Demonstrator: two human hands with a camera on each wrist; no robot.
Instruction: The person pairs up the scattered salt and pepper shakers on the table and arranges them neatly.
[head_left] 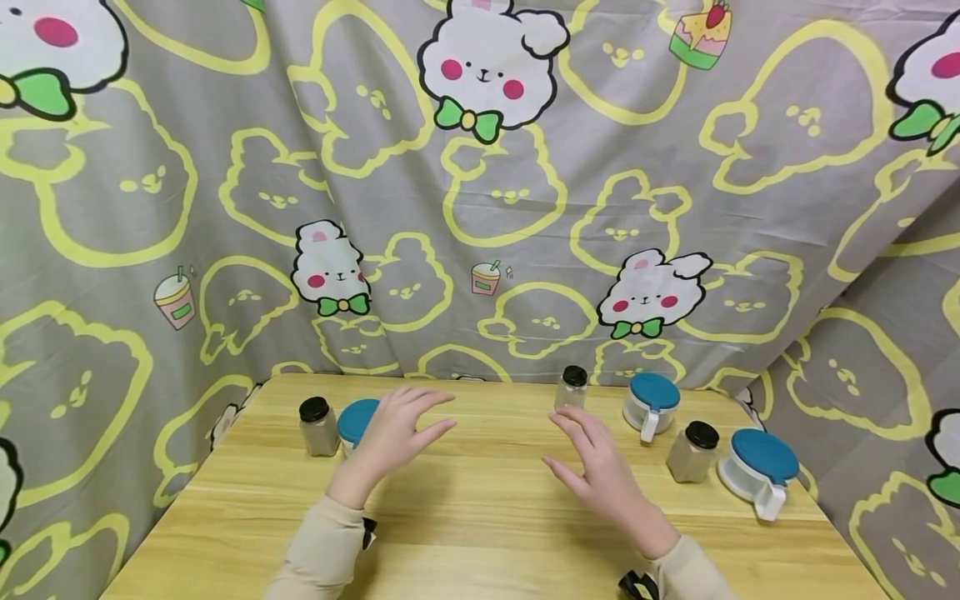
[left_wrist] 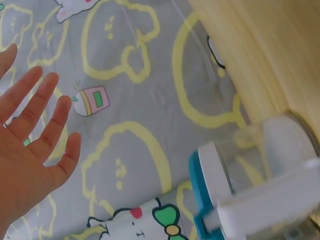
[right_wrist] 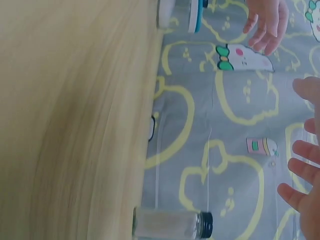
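My left hand (head_left: pixel 397 433) hovers over the table's left half, fingers apart and holding nothing. It partly hides a clear canister with a blue lid (head_left: pixel 357 417), whose white handle (left_wrist: pixel 275 200) shows in the left wrist view. Just left of that canister stands a small glass jar with a black lid (head_left: pixel 320 432). My right hand (head_left: pixel 600 475) is raised over the right half, fingers loosely spread and nothing in them. Beyond its fingertips is another black-lidded glass jar (head_left: pixel 573 388), also seen lying sideways across the right wrist view (right_wrist: pixel 167 223) because that camera is turned.
At the right stand two more blue-lidded canisters, one farther back (head_left: pixel 651 406) and one nearer (head_left: pixel 759 467), with a black-lidded jar (head_left: pixel 692 454) between them. The wooden table (head_left: pixel 480 517) ends at a grey patterned curtain (head_left: pixel 517 275) behind and at both sides.
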